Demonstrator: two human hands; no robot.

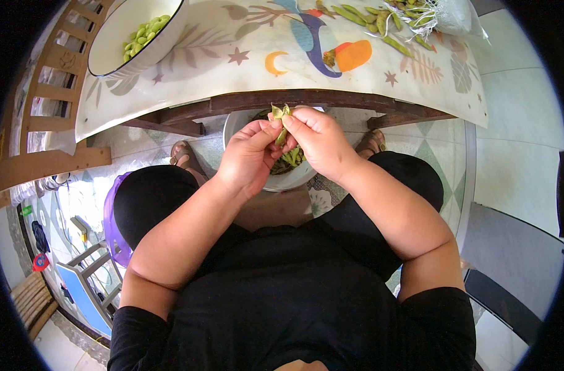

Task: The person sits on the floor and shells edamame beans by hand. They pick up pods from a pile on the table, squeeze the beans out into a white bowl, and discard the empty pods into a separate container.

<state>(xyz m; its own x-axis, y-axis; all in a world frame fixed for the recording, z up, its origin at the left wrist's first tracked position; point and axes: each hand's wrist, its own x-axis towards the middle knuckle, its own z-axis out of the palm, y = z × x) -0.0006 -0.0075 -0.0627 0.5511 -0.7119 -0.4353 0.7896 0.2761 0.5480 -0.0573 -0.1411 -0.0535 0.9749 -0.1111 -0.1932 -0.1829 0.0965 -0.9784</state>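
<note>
Between my two hands is a green bean pod (282,111), its upper end split apart. My left hand (254,150) pinches it from the left, and my right hand (314,139) grips it from the right with thumb and fingers. Under them, a white basin (289,183) on the floor holds pods and empty-looking hulls (289,162), partly hidden by my hands. An enamel bowl with a dark rim (163,58) stands on the table at the upper left, with shelled green beans (144,37) inside. Unshelled pods (379,21) lie at the table's upper right.
The table's edge, under a patterned cover (194,79), runs just beyond my hands. A white plastic bag (456,18) with pods lies at the upper right. A slatted wooden chair (54,92) stands at left, and a purple bag (112,222) is beside my left knee.
</note>
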